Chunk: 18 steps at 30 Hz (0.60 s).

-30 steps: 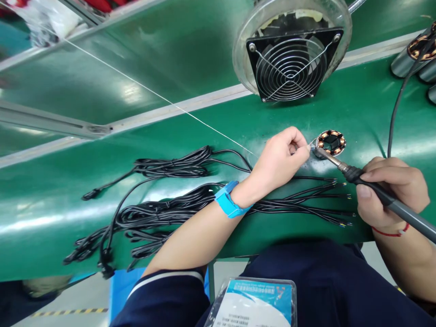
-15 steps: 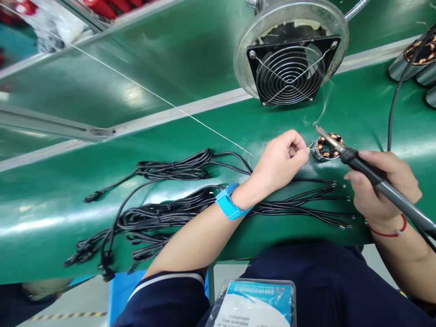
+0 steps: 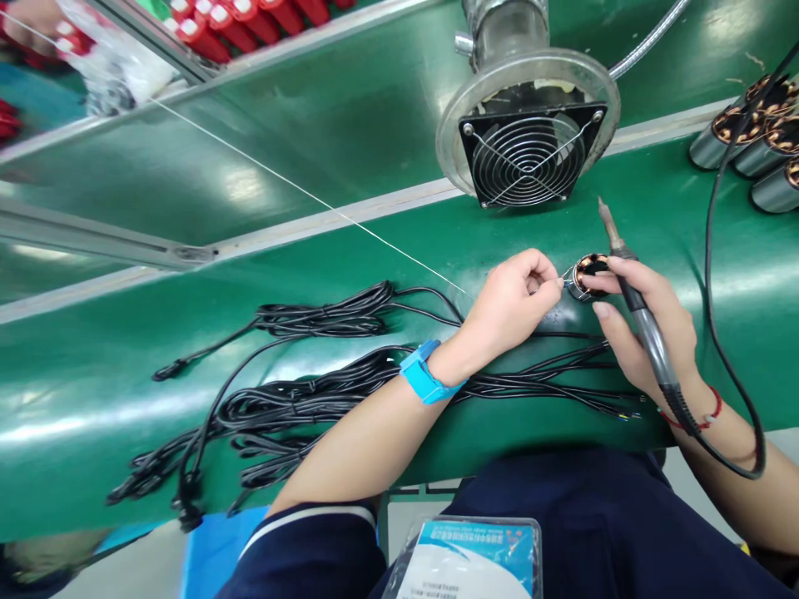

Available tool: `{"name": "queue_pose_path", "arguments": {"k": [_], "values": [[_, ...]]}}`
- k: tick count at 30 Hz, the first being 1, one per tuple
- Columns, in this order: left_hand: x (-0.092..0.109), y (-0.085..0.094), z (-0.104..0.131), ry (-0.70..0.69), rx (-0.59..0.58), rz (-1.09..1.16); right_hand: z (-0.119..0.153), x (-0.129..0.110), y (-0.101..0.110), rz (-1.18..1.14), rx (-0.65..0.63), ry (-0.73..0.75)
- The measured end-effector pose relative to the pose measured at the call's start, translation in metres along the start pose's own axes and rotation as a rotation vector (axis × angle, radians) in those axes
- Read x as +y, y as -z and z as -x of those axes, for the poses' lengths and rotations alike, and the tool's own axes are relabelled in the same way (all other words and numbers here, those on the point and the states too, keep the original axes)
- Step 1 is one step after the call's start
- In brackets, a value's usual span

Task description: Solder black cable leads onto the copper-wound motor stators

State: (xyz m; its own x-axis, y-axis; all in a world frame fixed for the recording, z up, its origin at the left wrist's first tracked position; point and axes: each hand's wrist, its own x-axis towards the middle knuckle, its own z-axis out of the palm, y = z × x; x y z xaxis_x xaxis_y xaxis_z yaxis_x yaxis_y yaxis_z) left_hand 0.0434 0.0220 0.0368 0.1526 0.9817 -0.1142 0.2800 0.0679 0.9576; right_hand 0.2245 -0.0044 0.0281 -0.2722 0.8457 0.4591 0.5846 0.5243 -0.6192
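Observation:
My left hand point(image 3: 521, 295), with a blue band on its wrist, is closed in a pinch on thin wires point(image 3: 568, 282) beside a small motor stator point(image 3: 587, 266). The stator has copper windings and stands on the green bench. A taut white strand point(image 3: 374, 229) runs down from the upper left toward this hand. In my right hand point(image 3: 662, 333) is a soldering iron point(image 3: 649, 333), its tip pointing up and away from the stator. Fingers of that hand reach to the stator's right side, though whether they touch it I cannot tell.
Coiled black power cords point(image 3: 300, 399) lie across the bench, with stripped ends near my hands. A fume extractor fan point(image 3: 528, 158) hangs above. Several larger stators point(image 3: 717, 141) stand at the back right. Red parts point(image 3: 250, 25) sit on the upper shelf. The iron's cable point(image 3: 712, 225) loops at right.
My right hand has moved left to the stator, and the soldering iron has swung more upright, its tip now farther from the wires. My left hand keeps its pinch in nearly the same place.

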Motion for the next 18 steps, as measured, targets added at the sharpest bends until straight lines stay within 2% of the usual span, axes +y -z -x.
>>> {"name": "queue_pose_path", "arguments": {"k": [5, 9, 14, 18], "values": [[0.003, 0.002, 0.001, 0.044, -0.064, 0.081, -0.008, -0.003, -0.005, 0.114, 0.006, -0.074], [0.004, 0.003, 0.002, 0.015, -0.072, 0.108, -0.01, -0.005, -0.01, 0.089, -0.016, -0.082], [0.002, 0.003, 0.005, -0.227, 0.01, -0.001, -0.008, -0.006, -0.011, 0.003, 0.014, -0.086], [0.0, 0.003, 0.006, -0.426, 0.013, -0.136, -0.007, -0.004, -0.013, -0.073, 0.026, -0.093]]}}
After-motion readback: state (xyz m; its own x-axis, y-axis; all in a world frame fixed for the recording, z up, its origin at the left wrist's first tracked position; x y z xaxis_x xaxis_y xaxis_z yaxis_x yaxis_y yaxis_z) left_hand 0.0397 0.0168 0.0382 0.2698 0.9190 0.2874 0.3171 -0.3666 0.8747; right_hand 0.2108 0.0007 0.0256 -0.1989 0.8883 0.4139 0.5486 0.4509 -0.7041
